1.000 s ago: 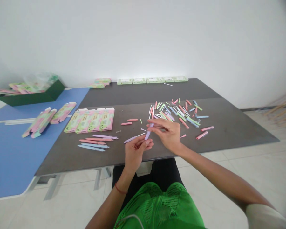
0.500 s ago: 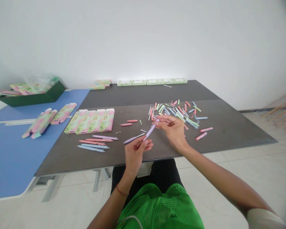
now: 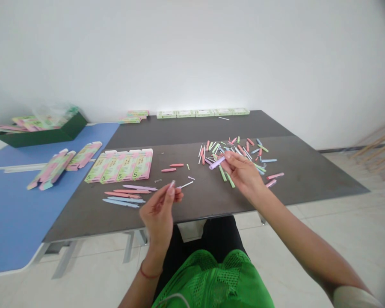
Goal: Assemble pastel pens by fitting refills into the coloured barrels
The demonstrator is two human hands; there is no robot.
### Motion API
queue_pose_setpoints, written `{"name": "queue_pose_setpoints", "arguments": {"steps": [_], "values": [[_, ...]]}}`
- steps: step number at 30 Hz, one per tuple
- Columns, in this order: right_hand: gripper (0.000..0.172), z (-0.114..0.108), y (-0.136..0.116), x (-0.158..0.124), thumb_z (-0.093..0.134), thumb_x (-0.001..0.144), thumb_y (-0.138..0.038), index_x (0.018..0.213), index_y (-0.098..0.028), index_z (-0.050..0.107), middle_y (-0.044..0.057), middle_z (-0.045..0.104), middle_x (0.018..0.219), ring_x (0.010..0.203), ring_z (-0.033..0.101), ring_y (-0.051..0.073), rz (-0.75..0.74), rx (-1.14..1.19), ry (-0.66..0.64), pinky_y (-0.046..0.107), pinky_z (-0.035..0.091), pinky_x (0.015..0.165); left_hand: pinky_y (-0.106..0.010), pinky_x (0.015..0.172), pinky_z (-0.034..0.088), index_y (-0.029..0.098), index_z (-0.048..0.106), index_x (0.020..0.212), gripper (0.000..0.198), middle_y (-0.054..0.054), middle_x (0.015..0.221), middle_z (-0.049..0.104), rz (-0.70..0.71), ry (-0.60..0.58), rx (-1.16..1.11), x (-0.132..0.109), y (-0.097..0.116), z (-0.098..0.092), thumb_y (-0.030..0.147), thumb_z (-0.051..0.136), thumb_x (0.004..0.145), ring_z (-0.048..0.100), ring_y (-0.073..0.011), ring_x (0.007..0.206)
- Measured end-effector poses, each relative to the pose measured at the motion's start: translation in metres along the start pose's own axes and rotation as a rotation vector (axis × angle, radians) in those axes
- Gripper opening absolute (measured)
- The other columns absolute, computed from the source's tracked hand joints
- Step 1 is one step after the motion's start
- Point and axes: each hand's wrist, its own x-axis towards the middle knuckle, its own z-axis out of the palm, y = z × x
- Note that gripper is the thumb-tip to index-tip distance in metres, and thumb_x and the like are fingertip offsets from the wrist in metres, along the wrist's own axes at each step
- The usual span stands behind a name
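Observation:
My left hand hovers over the front edge of the dark grey table, fingers pinched on a lilac pen part with a thin white refill sticking out to the right. My right hand is closed on a lilac pen barrel, which points left. It rests at the near edge of a scattered pile of pastel pen parts. The two hands are well apart.
Several assembled pens lie in a row left of my left hand. Behind them lies a flat row of pink-green cartons. More cartons lie on the blue table, with a green tray behind. Closed boxes line the wall.
The hands have pulled apart. My left hand moved left and nearer with the refill part. My right hand carried the lilac barrel right toward the pile.

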Motion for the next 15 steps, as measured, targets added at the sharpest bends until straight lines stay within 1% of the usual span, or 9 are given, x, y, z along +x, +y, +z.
{"name": "queue_pose_setpoints", "arguments": {"steps": [1,2,3,5,7,8,10,12,15], "values": [[0.006,-0.005,0.0,0.003,0.081,0.084,-0.017,0.087,-0.02,0.077,0.004,0.082,0.093,0.096,0.079,0.017,0.043,0.025,0.01,0.03,0.065,0.095,-0.03,0.073,0.065,0.022,0.079,0.111,0.022,-0.001,0.087,0.081,0.123,0.042,0.097,0.002,0.013,-0.009,0.031,0.076,0.091,0.076,-0.0156,0.07],[0.006,-0.009,0.002,0.005,0.077,0.087,-0.015,0.086,-0.021,0.077,0.003,0.082,0.093,0.097,0.078,0.017,0.086,0.048,0.019,0.029,0.065,0.095,-0.031,0.076,0.065,0.023,0.078,0.115,0.023,0.0,0.089,0.081,0.237,0.047,0.229,0.004,0.027,-0.017,0.028,0.074,0.093,0.077,-0.016,0.073],[0.009,-0.011,0.004,0.006,0.074,0.089,-0.013,0.085,-0.021,0.076,0.003,0.082,0.093,0.097,0.078,0.016,0.127,0.07,0.025,0.028,0.065,0.094,-0.031,0.078,0.064,0.024,0.078,0.117,0.024,0.0,0.092,0.081,0.357,-0.005,0.382,0.004,0.04,-0.023,0.025,0.073,0.093,0.077,-0.0161,0.075],[0.013,-0.013,0.011,0.004,0.071,0.091,-0.01,0.085,-0.021,0.075,0.002,0.081,0.092,0.095,0.079,0.015,0.208,0.111,0.021,0.026,0.066,0.09,-0.029,0.083,0.061,0.025,0.077,0.116,0.024,-0.001,0.098,0.081,0.607,-0.215,0.699,0.003,0.063,-0.026,0.02,0.073,0.093,0.077,-0.0161,0.082],[0.015,-0.012,0.018,-0.004,0.07,0.091,-0.008,0.085,-0.021,0.075,0.002,0.082,0.09,0.092,0.079,0.015,0.288,0.15,-0.008,0.025,0.066,0.088,-0.026,0.08,0.057,0.021,0.074,0.115,0.02,-0.003,0.099,0.081,0.775,-0.416,0.882,-0.001,0.077,-0.017,0.018,0.068,0.097,0.076,-0.0159,0.083],[0.015,-0.01,0.022,-0.009,0.07,0.091,-0.007,0.086,-0.02,0.075,0.003,0.082,0.09,0.091,0.08,0.015,0.325,0.17,-0.022,0.025,0.066,0.088,-0.026,0.076,0.056,0.019,0.073,0.113,0.017,-0.004,0.095,0.08,0.833,-0.485,0.938,-0.002,0.081,-0.009,0.019,0.064,0.099,0.074,-0.0155,0.079],[0.015,-0.005,0.026,-0.019,0.07,0.091,-0.006,0.087,-0.02,0.075,0.003,0.082,0.091,0.09,0.08,0.015,0.382,0.209,-0.028,0.025,0.067,0.086,-0.028,0.065,0.051,0.017,0.072,0.102,0.013,-0.004,0.083,0.075,0.927,-0.555,1.049,-0.003,0.085,0.007,0.02,0.059,0.102,0.069,-0.0162,0.07],[0.016,-0.001,0.027,-0.027,0.069,0.091,-0.005,0.088,-0.019,0.075,0.004,0.082,0.091,0.09,0.08,0.015,0.423,0.236,-0.008,0.025,0.067,0.085,-0.03,0.058,0.045,0.017,0.07,0.093,0.018,-0.003,0.074,0.069,0.968,-0.576,1.149,-0.001,0.087,0.02,0.021,0.055,0.103,0.063,-0.0168,0.063],[0.016,0.003,0.028,-0.033,0.068,0.092,-0.005,0.087,-0.018,0.076,0.005,0.082,0.091,0.089,0.08,0.015,0.449,0.239,0.006,0.024,0.067,0.087,-0.032,0.055,0.038,0.019,0.066,0.089,0.021,-0.001,0.07,0.064,0.991,-0.621,1.206,0.006,0.088,0.028,0.022,0.053,0.104,0.059,-0.0167,0.06]]}}
